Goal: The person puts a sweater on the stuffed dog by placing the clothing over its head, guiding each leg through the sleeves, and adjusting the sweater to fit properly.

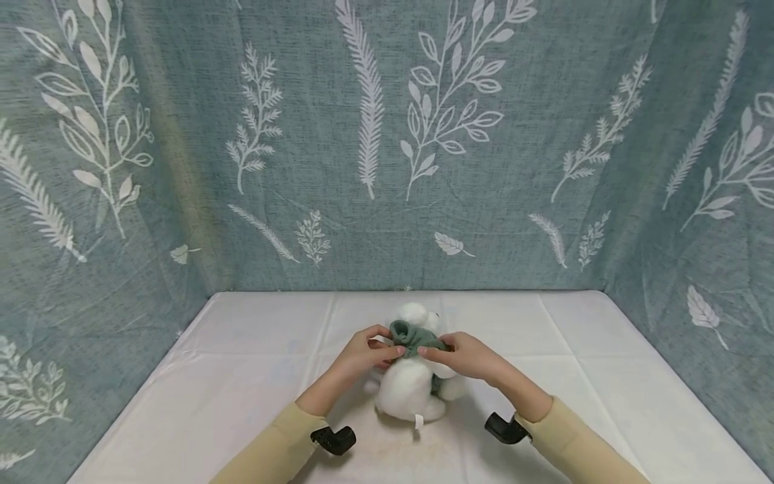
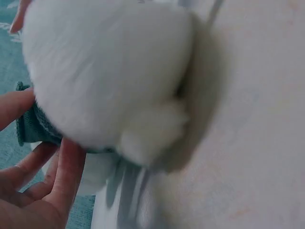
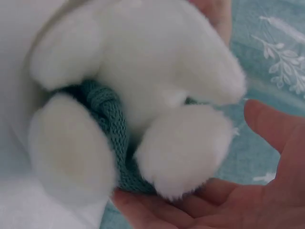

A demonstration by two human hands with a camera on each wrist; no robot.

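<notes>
Two bare hands meet at the neck of a white stuffed toy [image 1: 405,391] on a white-covered table [image 1: 260,383]. From my distant post I count both as occupied: the left hand [image 1: 359,353], at 9 o'clock, pinches a green knit cloth [image 1: 417,338] between thumb and fingers, while the right hand [image 1: 468,353], at 3 o'clock, grips its other side. The thumbs lie near each other along the cloth's lower edge. The toy's long axis runs from its head [image 1: 414,313] at 12 o'clock to a small white tag [image 1: 419,422] near 6, leaving its bulk below the grip. Neither hand is clearly nearer; I judge the coming move turns on how the cloth crosses that axis.
</notes>
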